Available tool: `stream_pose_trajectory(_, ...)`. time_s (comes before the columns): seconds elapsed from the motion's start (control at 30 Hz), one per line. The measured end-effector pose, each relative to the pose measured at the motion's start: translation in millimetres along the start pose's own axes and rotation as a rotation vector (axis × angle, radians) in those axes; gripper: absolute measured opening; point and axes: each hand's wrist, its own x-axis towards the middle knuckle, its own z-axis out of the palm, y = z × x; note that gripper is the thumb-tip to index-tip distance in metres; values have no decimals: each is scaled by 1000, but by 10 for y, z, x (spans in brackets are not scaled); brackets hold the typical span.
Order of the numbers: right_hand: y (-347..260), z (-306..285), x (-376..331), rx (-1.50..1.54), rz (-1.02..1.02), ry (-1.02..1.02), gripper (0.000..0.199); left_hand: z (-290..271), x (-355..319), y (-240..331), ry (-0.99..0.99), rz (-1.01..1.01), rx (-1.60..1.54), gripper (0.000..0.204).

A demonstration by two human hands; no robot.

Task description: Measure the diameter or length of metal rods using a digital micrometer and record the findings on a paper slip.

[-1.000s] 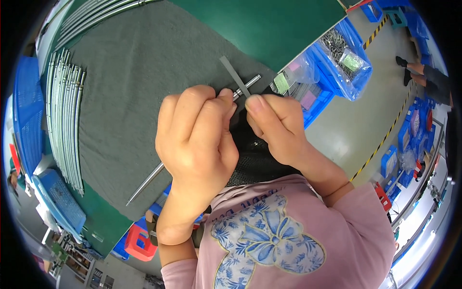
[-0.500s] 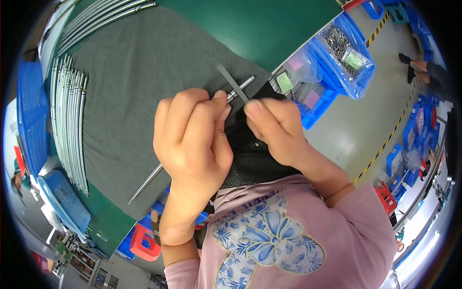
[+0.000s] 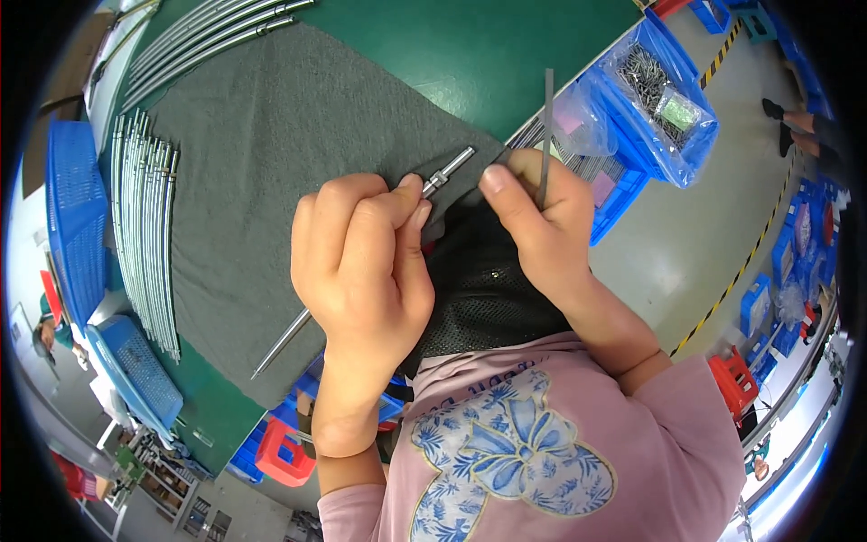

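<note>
Pinched in my left hand (image 3: 358, 257) is a slim shiny metal rod (image 3: 283, 341), slanting from lower left to upper right. Its stepped, grooved end sticks out past my thumb and forefinger, while the middle is hidden by the hand. My right hand (image 3: 549, 217) grips a thin flat grey strip (image 3: 548, 113) that points away from me, apart from the rod; whether it is a file or a plain metal blade I cannot tell. Both hands are over the near right part of a dark grey cloth (image 3: 244, 199) on the green table (image 3: 470, 54).
A row of metal rods (image 3: 147, 244) lies along the cloth's left side, with more rods (image 3: 212, 41) at the far left. Blue baskets (image 3: 135, 370) stand beyond the left edge. At right are blue bins with small metal parts (image 3: 646, 81). A red stool (image 3: 284, 452) stands below.
The grey strip has come off the rod's end; my right hand has moved right and tipped the strip upright. My left hand still holds the rod in nearly the same place.
</note>
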Motion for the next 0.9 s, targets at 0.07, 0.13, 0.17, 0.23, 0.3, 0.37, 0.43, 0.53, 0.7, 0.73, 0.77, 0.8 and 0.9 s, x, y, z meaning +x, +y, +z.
stream_pose_trajectory(0.07, -31, 16, -52, -11, -23, 15, 14, -4, -13, -13, 11, -2, 7, 15)
stream_pose_trajectory(0.13, -164, 16, -76, 141, -128, -33, 14, 12, -1, -13, 29, 16, 8, 15)
stream_pose_trajectory(0.17, -170, 88, -57, 161, -203, -34, 15, 13, 1, -12, 44, 31, 12, 15)
stream_pose_trajectory(0.23, -187, 218, 27, -71, -294, -5, 16, 19, -3, -18, 45, 36, -4, 15)
stream_pose_trajectory(0.3, -180, 254, 85, -208, -419, 21, 17, 19, -5, -18, 50, 37, -18, 15)
stream_pose_trajectory(0.37, -118, 255, 87, -355, -624, 178, 18, 19, -5, -8, 43, 44, -14, 15)
stream_pose_trajectory(0.43, -125, 121, 96, -572, -592, 254, 18, 13, -20, -12, 42, 39, -9, 15)
stream_pose_trajectory(0.53, -84, -51, 20, -535, -524, 258, 18, 15, -33, -11, 40, 29, -5, 16)
stream_pose_trajectory(0.7, -215, -138, 35, -272, -464, 270, 14, 12, -10, 0, 34, 24, -24, 19)
stream_pose_trajectory(0.73, -275, -129, 78, -339, -475, 76, 15, 9, -6, -7, 24, 1, -49, 19)
stream_pose_trajectory(0.77, -309, -120, 123, -404, -482, -120, 18, 2, -2, -8, 15, -21, -75, 19)
stream_pose_trajectory(0.8, -290, -116, 186, -376, -443, -186, 21, 7, 5, -4, 19, -17, -73, 19)
stream_pose_trajectory(0.9, -312, -182, 229, -371, -330, -287, 19, -6, 20, 23, -6, -47, -64, 18)
